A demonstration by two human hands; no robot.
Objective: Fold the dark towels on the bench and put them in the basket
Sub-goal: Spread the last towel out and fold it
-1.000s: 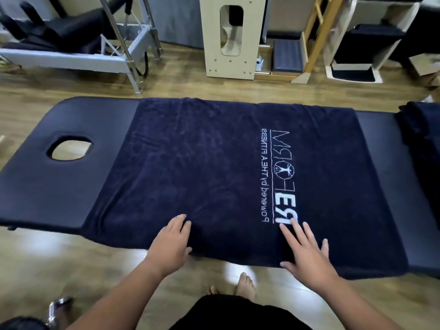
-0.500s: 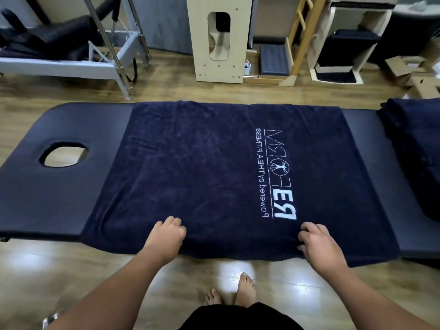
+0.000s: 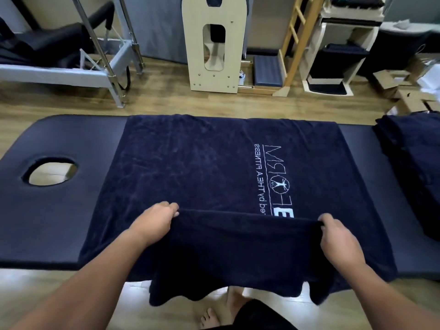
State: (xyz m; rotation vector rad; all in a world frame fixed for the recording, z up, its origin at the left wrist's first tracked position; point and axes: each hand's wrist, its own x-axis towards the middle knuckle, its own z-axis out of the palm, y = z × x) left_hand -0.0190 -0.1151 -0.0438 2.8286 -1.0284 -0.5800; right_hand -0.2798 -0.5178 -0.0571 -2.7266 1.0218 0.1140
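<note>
A dark navy towel (image 3: pixel 190 167) with white lettering lies spread across the black padded bench (image 3: pixel 52 210). My left hand (image 3: pixel 156 222) grips the towel's near edge on the left, and my right hand (image 3: pixel 338 239) grips the same edge on the right. Between them the near edge is lifted off the bench, stretched taut, and covers the lower end of the lettering. The loose hem hangs down in front of the bench. More dark towels (image 3: pixel 414 172) lie piled on the bench's right end. No basket is in view.
The bench has a face hole (image 3: pixel 51 173) at its left end. Beyond it on the wooden floor stand a metal-framed exercise machine (image 3: pixel 71 65), a pale wooden unit (image 3: pixel 214 44), a ladder frame (image 3: pixel 295 44) and cardboard boxes (image 3: pixel 404 91). My bare feet (image 3: pixel 214 315) are below the bench's edge.
My hands went from lying flat on the towel's near edge to curling round it, then lifted that edge up and forward over the lettering.
</note>
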